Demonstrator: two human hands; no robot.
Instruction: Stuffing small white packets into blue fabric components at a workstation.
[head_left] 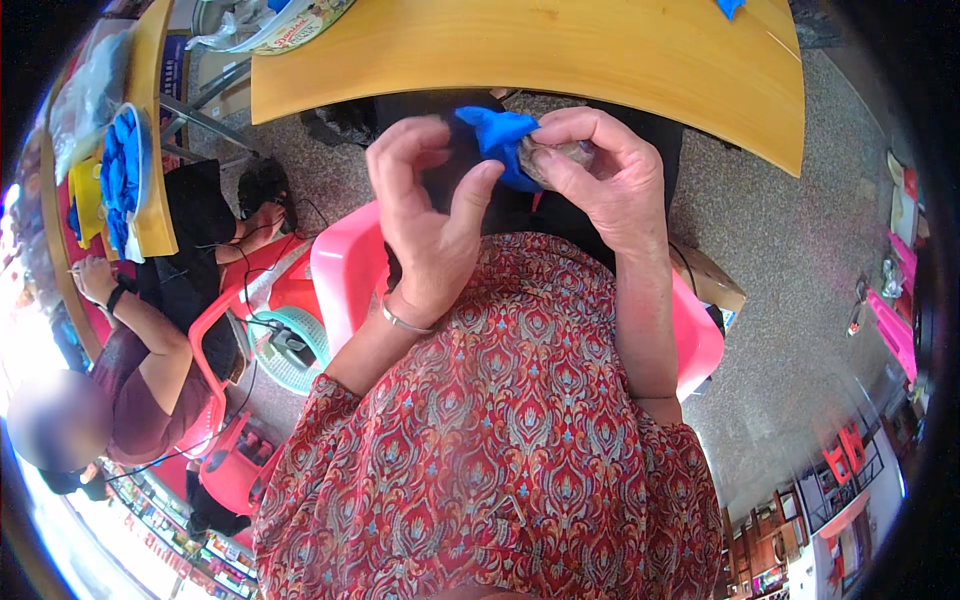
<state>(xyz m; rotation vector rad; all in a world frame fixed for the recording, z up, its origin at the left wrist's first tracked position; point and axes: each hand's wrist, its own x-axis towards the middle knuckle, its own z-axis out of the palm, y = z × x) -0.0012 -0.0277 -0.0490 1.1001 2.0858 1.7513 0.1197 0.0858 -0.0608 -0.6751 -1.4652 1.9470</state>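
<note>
My right hand [603, 180] is closed in a pinch on a small, crumpled blue piece that looks like soft fabric [503, 135]. A grey-brown lump [556, 160] sits against the blue piece, under the fingers of the same hand; its kind I cannot make out. Just to the left, my left hand [425, 195] is open, thumb and curled fingers apart, with nothing between them. A bangle circles my left wrist. Both hands are above my lap, in front of the table's near edge.
A yellow wooden table [540, 50] spans the far side, with a round tub [285, 28] at its far left. At left, a seated person [150, 350] is beside another table with a tray of blue pieces [122, 180]. A teal basket [290, 345] and cables lie near my pink chair [345, 260].
</note>
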